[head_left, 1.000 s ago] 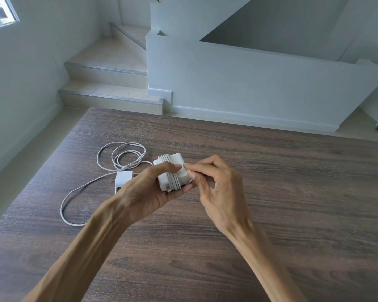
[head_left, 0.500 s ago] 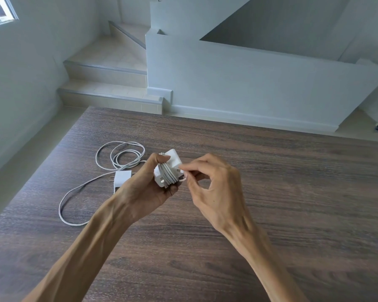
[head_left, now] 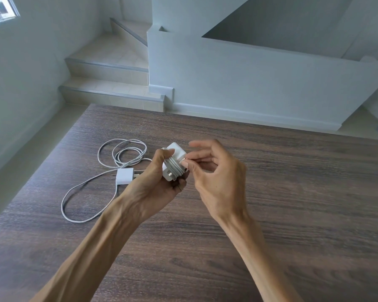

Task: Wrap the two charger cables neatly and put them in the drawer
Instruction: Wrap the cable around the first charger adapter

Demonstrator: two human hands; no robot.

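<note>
Cable was seen wound in tight turns around a white charger block [head_left: 174,162], which was held above the dark wood-grain surface [head_left: 292,192] in the left hand [head_left: 153,188]. The grip of that hand was closed around the block, the thumb laid over its upper left side and the fingers curled beneath it. The right hand [head_left: 218,177] was held just beside the block on its right; its thumb and forefinger were pinched on the free end of the wound cable, close against the turns, while the remaining fingers were spread loosely above and blurred. Whether the cable end had been tucked under the turns could not be told. A second charger, a small white adapter [head_left: 124,176], was lying flat on the surface just left of the left hand, its prongs turned to the left. Its loose white cable [head_left: 122,153] was spread on the surface, partly coiled in several rings beyond the adapter and partly run out in one long loop toward the near left. Tiled stairs [head_left: 109,83] and a low white wall [head_left: 249,83] were visible beyond the far edge of the surface.
</note>
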